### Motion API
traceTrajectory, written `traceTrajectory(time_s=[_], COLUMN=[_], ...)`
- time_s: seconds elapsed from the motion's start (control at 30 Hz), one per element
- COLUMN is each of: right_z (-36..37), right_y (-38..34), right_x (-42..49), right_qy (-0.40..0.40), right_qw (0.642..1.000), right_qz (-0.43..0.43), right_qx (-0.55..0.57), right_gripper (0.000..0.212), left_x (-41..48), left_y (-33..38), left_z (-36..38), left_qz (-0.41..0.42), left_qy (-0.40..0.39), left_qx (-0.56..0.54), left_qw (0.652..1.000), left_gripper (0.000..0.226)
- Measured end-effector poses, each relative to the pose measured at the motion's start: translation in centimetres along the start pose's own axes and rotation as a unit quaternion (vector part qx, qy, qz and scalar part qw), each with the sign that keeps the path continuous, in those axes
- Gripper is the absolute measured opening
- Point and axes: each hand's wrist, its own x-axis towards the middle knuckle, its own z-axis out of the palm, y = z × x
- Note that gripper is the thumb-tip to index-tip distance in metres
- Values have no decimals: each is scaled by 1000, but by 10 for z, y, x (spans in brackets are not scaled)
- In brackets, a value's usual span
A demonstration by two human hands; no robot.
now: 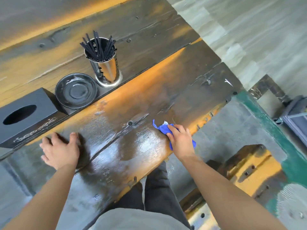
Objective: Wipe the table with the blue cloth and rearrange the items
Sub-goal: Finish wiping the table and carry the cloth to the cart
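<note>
A dark wooden plank table (141,100) runs diagonally across the view, its near plank glossy and wet-looking. My right hand (180,140) presses a bunched blue cloth (162,128) onto the table near its front edge. My left hand (61,150) rests flat on the table, fingers spread, holding nothing. Farther back stand a black tissue box (26,117) at the left, a stack of dark saucers (76,90) beside it, and a shiny metal holder with black chopsticks (103,63).
A wooden bench (247,170) with bolts stands at the lower right, beyond the table's edge. The floor is grey with a green strip (265,122). My dark trousers show below the table edge.
</note>
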Motion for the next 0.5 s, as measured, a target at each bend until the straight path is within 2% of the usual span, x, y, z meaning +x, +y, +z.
traceTrajectory(time_s=[0.07,0.13,0.27,0.4,0.5], right_z=[-9,-23,-54,-62,-64], right_y=[8,15,38,68,97], right_x=[-12,-26,-50,-97,-134], right_qy=[-48,-82,-145,-130,-103], right_qw=[998,988,935,865,815], right_qz=[39,86,203,314,375], right_qx=[27,101,252,369,429], right_gripper=[37,36,27,23,24], left_x=[4,4,-17,-73,-124], left_y=[-5,-3,23,54,83], left_z=[-12,-23,-34,-26,-8], left_qz=[10,2,15,121,249], left_qy=[-21,-48,-64,-117,-190], left_qx=[16,23,19,12,14], left_qw=[1000,999,998,986,949], left_gripper=[75,69,62,47,24])
